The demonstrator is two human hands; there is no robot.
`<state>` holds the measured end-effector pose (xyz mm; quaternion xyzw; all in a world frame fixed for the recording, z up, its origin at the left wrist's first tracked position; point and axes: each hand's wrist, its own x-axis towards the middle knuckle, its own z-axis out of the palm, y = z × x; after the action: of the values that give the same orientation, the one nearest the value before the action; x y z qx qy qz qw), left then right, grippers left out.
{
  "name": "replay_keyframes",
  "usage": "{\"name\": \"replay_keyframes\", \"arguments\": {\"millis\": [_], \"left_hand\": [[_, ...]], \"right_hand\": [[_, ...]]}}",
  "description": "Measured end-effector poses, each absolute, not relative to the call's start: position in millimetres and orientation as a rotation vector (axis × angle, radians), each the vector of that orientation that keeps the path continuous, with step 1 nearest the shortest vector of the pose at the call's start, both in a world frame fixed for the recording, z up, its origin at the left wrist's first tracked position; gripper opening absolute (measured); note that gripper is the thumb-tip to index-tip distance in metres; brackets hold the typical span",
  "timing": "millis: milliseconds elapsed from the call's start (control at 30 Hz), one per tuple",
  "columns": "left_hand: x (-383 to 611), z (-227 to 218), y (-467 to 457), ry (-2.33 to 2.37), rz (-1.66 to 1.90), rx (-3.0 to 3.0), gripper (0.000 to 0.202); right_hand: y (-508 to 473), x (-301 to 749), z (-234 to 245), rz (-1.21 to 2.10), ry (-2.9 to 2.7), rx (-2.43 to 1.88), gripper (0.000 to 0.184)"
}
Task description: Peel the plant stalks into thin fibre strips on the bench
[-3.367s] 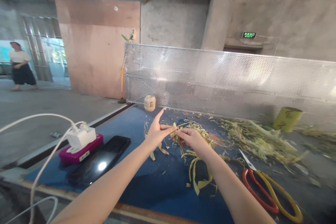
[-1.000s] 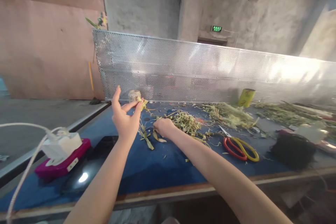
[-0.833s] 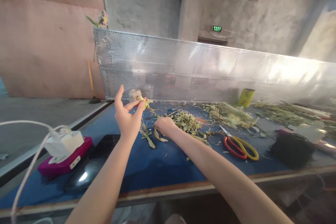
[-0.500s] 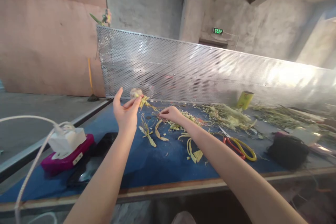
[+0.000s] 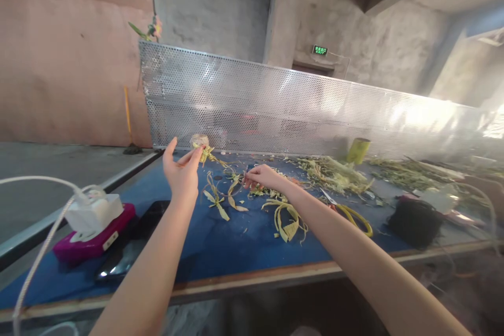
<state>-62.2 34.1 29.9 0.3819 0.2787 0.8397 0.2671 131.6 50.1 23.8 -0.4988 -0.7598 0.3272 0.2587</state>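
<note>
My left hand (image 5: 183, 174) is raised over the left part of the table. Its thumb and fingers pinch a small yellow-green bunch of dried plant strips (image 5: 206, 154), with thin ends trailing to the right. Just right of it, my right hand (image 5: 268, 176) is low over the tabletop, its fingertips pinched together. What they hold, if anything, is too small to make out. Beneath that hand lies a heap of pale leaf scraps (image 5: 271, 192). Loose curled strips (image 5: 217, 203) lie between the hands and nearer me, along with another curled bundle (image 5: 290, 227).
Yellow-handled scissors (image 5: 360, 220), partly behind my right forearm, lie near a dark bundle (image 5: 415, 220). A dried-plant pile (image 5: 334, 174) and green-yellow roll (image 5: 358, 150) stand farther back. At left are a magenta power strip (image 5: 84, 247) and black phone-like slab (image 5: 122, 254). Perforated metal (image 5: 236, 105) borders the back.
My right hand has drawn slightly away from the bunch, to the right. My left hand keeps its pinch on the bunch. The whole view has shifted a little.
</note>
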Motion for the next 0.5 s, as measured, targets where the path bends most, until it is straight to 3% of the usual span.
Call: {"name": "replay_keyframes", "arguments": {"millis": [500], "left_hand": [[-69,32,42,0.684,2.136,0.824,0.059]], "right_hand": [[27,195,11,0.551,-2.083,-1.574,0.022]]}}
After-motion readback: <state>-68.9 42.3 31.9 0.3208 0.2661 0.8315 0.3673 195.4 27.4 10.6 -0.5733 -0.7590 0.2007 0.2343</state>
